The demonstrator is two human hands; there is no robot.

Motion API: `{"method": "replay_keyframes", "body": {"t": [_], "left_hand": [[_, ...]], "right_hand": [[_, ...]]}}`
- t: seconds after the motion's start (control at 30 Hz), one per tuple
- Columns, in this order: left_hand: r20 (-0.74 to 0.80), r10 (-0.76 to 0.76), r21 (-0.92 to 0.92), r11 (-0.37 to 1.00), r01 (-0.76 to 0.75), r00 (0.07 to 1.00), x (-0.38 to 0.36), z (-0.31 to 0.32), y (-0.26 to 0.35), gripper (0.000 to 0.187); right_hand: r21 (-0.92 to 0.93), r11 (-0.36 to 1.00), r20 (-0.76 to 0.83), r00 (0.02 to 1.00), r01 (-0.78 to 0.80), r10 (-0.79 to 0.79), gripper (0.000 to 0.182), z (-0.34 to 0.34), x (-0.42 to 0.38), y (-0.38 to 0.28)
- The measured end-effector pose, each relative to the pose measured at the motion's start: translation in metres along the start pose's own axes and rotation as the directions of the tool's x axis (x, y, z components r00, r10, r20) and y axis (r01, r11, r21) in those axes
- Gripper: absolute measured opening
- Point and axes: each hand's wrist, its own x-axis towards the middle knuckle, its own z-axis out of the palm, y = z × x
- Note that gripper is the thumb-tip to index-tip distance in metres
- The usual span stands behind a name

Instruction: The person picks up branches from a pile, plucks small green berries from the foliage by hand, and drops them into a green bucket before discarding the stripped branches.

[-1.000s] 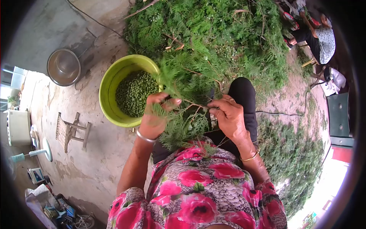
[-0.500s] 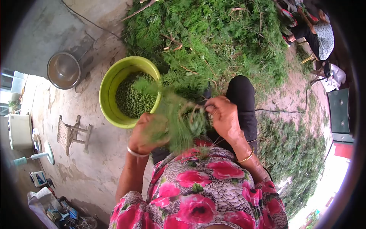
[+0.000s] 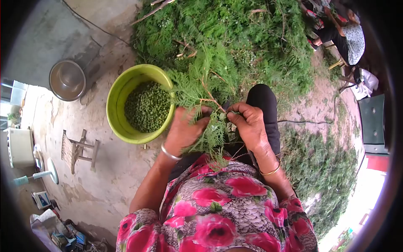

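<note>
1. Left of centre: yellow-green bucket (image 3: 115, 105), upright, mouth open, so the small green berries (image 3: 147, 108) stay contained; just beside left hand, within easy reach.
2. Centre: left hand (image 3: 184, 129), fingers curled in at foliage; whether pinching, cannot tell.
3. Centre: leafy branch (image 3: 214, 101), between both hands, probably for control.
4. Right of centre: right hand (image 3: 250, 122), thumb and forefinger pinching branch's stem, seemingly steadying it.

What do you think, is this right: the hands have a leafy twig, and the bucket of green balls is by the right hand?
No: the bucket of green balls is by the left hand, not the right hand, as the head view shows.
</note>
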Motion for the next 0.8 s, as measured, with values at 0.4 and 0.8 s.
{"method": "replay_keyframes", "body": {"t": [0.4,0.8], "left_hand": [[0.053,0.018,-0.126,0.992,-0.011,0.998,-0.007,0.005,0.008,0.016],[0.084,-0.06,-0.475,0.875,0.093,0.995,-0.028,-0.011,0.011,0.02]], "right_hand": [[0.042,0.993,0.072,0.992,-0.11,0.107,0.008,-0.012,0.0,0.008],[-0.227,0.965,-0.099,0.983,0.128,-0.154,0.033,0.004,-0.009,0.003]]}}
